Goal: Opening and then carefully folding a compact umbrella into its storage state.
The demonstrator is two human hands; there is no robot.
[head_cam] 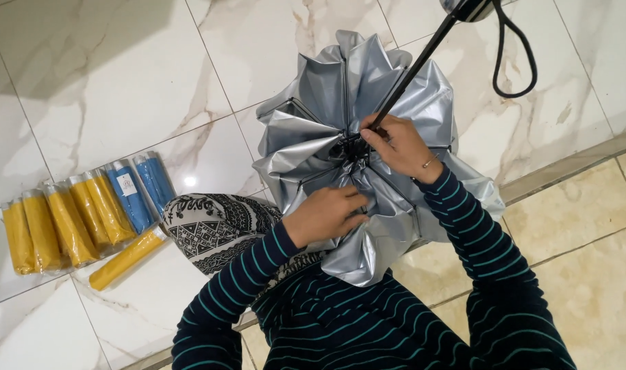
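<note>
A half-collapsed umbrella with a silver inner canopy hangs in front of me, its folds bunched around a black shaft. My right hand grips the shaft near the hub where the ribs meet. Lower down, my left hand pinches the silver fabric and ribs. The shaft runs up to the handle at the top edge, with a black wrist loop dangling from it. Both arms wear dark sleeves with teal stripes.
A row of folded umbrellas in clear sleeves, several yellow and two blue, lies on the white marble floor at left. One more yellow umbrella lies apart. A black-and-white patterned cloth covers my knee. Beige tiles lie at right.
</note>
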